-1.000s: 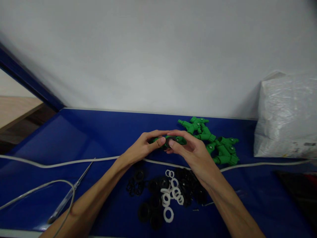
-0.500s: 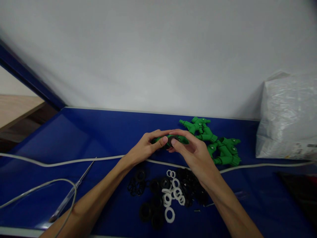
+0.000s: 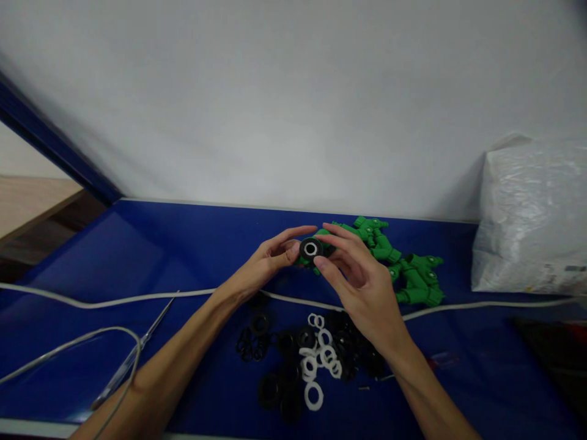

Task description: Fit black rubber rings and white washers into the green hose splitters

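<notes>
Head view, green fitting: it (image 3: 322, 233) sits between my two hands, above the blue table (image 3: 197, 244), its black ring (image 3: 317, 250) facing me with a white insert (image 3: 310, 243) inside.
Long axis: seems to run roughly toward me, but my fingers hide too much for me to be sure.
Left hand: mine (image 3: 265, 260) grasps the fitting from the left, thumb just beside the ring.
Right hand: mine (image 3: 362, 275) lightly grasps it from the right, fingers arched over, thumb at the ring's lower edge; this hand is nearer the pile of green fittings (image 3: 415, 284).
White rings and black rings: the white (image 3: 313, 408) and black (image 3: 269, 403) lie on my side of the hands, beyond reach of either thumb.
Change: half a second ago my right thumb covered the ring; now its face shows and my right fingers spread wider.
</notes>
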`<state>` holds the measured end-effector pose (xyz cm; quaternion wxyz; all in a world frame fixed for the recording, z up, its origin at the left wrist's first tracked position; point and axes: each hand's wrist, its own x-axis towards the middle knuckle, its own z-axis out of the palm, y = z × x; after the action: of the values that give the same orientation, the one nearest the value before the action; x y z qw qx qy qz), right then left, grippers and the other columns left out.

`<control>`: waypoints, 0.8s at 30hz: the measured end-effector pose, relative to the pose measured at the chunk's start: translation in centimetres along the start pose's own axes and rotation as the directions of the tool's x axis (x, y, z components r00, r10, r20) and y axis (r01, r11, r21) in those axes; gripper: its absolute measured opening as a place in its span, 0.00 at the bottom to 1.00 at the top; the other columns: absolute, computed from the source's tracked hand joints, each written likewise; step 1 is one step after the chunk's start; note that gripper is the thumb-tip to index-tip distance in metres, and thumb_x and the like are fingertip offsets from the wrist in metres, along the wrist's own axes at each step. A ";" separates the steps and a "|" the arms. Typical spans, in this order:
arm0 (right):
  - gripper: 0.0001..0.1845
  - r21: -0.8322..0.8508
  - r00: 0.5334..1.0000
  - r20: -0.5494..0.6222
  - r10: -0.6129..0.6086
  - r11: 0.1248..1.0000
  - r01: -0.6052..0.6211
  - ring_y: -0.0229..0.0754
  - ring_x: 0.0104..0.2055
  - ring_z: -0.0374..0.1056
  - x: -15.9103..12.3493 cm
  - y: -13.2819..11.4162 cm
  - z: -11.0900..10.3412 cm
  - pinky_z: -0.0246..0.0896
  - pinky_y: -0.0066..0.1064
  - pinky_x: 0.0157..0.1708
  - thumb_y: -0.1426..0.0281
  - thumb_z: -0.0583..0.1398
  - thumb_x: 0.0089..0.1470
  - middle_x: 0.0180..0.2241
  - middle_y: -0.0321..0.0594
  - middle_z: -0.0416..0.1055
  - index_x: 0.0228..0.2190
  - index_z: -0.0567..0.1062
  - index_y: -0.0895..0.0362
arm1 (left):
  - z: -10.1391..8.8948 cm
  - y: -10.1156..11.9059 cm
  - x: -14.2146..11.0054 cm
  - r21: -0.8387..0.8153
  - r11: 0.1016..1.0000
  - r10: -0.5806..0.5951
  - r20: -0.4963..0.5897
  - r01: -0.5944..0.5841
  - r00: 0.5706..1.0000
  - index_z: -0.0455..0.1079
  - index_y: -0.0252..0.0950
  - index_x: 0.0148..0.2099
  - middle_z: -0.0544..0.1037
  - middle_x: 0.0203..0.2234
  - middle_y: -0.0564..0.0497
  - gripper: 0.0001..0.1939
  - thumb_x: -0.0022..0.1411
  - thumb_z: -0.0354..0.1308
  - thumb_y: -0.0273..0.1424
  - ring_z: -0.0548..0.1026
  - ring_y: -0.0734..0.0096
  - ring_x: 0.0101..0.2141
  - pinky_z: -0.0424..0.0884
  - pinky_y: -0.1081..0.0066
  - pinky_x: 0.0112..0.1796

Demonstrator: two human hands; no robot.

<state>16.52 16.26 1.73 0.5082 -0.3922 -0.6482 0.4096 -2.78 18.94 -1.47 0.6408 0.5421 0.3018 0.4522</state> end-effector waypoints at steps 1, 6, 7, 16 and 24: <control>0.12 -0.008 1.000 -0.006 -0.009 1.000 0.009 0.39 0.43 0.74 0.0 0.0 0.0 0.73 0.39 0.47 0.65 0.64 0.60 0.60 0.40 0.64 0.46 0.79 0.46 | 0.1 0.1 0.0 -0.011 1.000 0.000 0.011 0.000 1.000 0.67 0.46 0.64 0.77 0.50 0.47 0.25 0.66 0.60 0.38 0.73 0.59 0.50 0.64 0.61 0.53; 0.13 -0.019 0.995 -0.102 0.009 1.000 -0.011 0.40 0.44 0.74 0.2 0.4 0.1 0.72 0.40 0.50 0.64 0.65 0.58 0.59 0.41 0.63 0.46 0.78 0.47 | 0.4 -0.2 -0.1 -0.014 1.000 0.013 0.021 -0.012 1.000 0.67 0.50 0.63 0.75 0.51 0.50 0.25 0.65 0.63 0.32 0.73 0.64 0.50 0.64 0.65 0.53; 0.14 -0.024 0.993 -0.117 0.026 0.999 -0.029 0.40 0.43 0.74 0.2 0.5 0.1 0.72 0.40 0.50 0.64 0.66 0.57 0.58 0.42 0.64 0.46 0.78 0.48 | 0.5 -0.3 -0.1 -0.021 1.000 0.015 0.019 -0.015 1.000 0.68 0.50 0.61 0.75 0.51 0.51 0.24 0.64 0.64 0.31 0.73 0.65 0.49 0.65 0.66 0.52; 0.18 -0.068 0.989 0.000 0.146 0.987 -0.146 0.47 0.55 0.71 0.0 0.1 0.5 0.69 0.42 0.55 0.61 0.63 0.59 0.54 0.41 0.74 0.51 0.76 0.49 | 1.6 0.2 0.2 -0.032 0.999 0.028 -0.071 -0.031 0.997 0.67 0.41 0.49 0.79 0.41 0.51 0.19 0.58 0.69 0.29 0.77 0.67 0.43 0.69 0.66 0.49; 0.18 0.014 0.978 0.026 0.207 0.978 -0.207 0.47 0.52 0.74 0.2 -0.2 0.7 0.69 0.40 0.54 0.61 0.63 0.58 0.54 0.40 0.76 0.50 0.76 0.51 | 1.9 0.2 0.1 0.147 0.987 0.086 -0.113 -0.069 0.990 0.69 0.39 0.49 0.78 0.43 0.49 0.17 0.59 0.69 0.32 0.77 0.65 0.45 0.71 0.65 0.48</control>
<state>15.80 16.26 1.83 0.4581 -0.4483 -0.6065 0.4705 -1.17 18.24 -0.83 0.5630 0.5700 0.3499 0.4856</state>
